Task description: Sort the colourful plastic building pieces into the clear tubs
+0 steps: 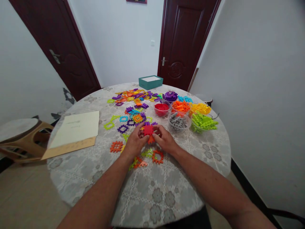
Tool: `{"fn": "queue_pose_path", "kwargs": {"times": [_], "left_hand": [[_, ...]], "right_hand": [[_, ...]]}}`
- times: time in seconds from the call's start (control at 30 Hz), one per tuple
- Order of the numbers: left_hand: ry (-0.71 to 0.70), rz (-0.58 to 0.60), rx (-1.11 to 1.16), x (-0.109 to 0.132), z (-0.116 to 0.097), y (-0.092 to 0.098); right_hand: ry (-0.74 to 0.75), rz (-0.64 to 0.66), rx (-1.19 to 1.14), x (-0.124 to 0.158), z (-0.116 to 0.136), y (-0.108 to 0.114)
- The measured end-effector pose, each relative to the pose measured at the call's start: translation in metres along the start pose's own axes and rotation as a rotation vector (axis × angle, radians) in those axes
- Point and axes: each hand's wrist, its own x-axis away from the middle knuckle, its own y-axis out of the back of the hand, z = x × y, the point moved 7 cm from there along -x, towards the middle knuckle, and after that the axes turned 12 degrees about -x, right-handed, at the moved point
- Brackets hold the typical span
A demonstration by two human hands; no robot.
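Both hands meet over the near middle of the table, holding a red toothed building tile (148, 130) between them. My left hand (137, 140) grips its left side, fingers curled and thumb in front. My right hand (164, 137) pinches the right side. Just under the red tile shows an orange tile (151, 139); whether the two are joined I cannot tell. Loose toothed tiles lie around the hands: an orange frame tile (157, 156) below, a dark orange one (116, 146) to the left, and a purple frame tile (123, 128) farther off.
Clear bowls of sorted pieces stand at the right: red (162, 109), grey (179, 122), orange (181, 107), green (204, 122), among others. A mixed pile (135, 94) and a teal box (151, 83) sit at the back. Cream paper (75, 128) lies at the left edge.
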Motion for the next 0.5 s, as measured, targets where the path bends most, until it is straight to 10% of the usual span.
{"fn": "queue_pose_path", "kwargs": {"times": [0.3,0.5], "left_hand": [[0.079,-0.371,-0.114,-0.016,0.018,0.075],[0.115,-0.490,-0.239,-0.024,0.028,0.111]], "right_hand": [[0.297,-0.140,0.743,-0.023,0.076,0.053],[0.180,-0.266,1.206,-0.093,0.086,0.097]]}}
